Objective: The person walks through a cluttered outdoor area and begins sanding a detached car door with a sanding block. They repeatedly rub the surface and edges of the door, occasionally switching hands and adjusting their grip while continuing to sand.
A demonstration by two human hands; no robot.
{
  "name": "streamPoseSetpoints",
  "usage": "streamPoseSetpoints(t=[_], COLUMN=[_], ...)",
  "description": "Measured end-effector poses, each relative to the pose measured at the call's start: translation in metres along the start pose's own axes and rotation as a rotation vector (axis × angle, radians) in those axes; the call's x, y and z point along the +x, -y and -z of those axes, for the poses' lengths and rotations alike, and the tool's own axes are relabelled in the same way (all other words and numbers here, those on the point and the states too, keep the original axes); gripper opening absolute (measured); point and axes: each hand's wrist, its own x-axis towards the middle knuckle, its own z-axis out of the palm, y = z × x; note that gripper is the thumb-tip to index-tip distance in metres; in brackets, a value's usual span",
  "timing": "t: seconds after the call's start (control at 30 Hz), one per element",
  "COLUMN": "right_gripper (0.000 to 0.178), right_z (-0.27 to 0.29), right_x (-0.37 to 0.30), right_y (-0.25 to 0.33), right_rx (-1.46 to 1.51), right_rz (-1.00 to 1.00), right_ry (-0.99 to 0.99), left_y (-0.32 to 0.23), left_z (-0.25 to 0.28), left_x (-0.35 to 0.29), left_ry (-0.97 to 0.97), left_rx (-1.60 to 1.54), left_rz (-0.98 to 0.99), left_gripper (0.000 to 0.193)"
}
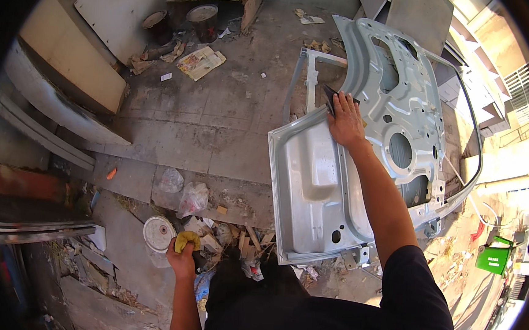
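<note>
A bare grey metal car door (311,153) stands in front of me on the right, its inner side with cut-outs and pressed ribs facing me. My right hand (345,118) presses against its upper left edge, fingers laid over a dark sheet of sandpaper (329,97). Part of that sheet sticks out to the left of the fingers; the rest is hidden beneath them. Low on the left, my left hand (180,261) is closed round a crumpled yellow cloth (187,240), held away from the door.
Behind the left hand is a round white lid or bucket top (159,233). Scraps and rubble litter the ground by my legs, near clear plastic bags (194,198). Boards (68,71) lean at left; rusty buckets (202,22) stand at the back. A green bin (493,257) is far right.
</note>
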Motion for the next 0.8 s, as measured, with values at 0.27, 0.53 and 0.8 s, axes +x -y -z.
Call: streamPoseSetpoints(t=[0.27,0.53,0.8], right_gripper=[0.083,0.072,0.078], right_z=[0.053,0.018,0.043], right_x=[-0.203,-0.083,-0.203], right_y=[0.061,0.054,0.092], right_rx=[0.021,-0.174,0.037], right_rz=[0.318,0.266,0.353], right_ry=[0.239,0.060,0.336], left_y=[0.017,-0.002,0.017], left_z=[0.024,0.006,0.027], left_x=[0.014,0.019,0.020], left_ry=[-0.023,0.038,0.033], left_rx=[-0.039,-0.003,-0.092], left_rz=[-0.029,-0.018,-0.020], left_gripper=[0.027,0.026,0.029])
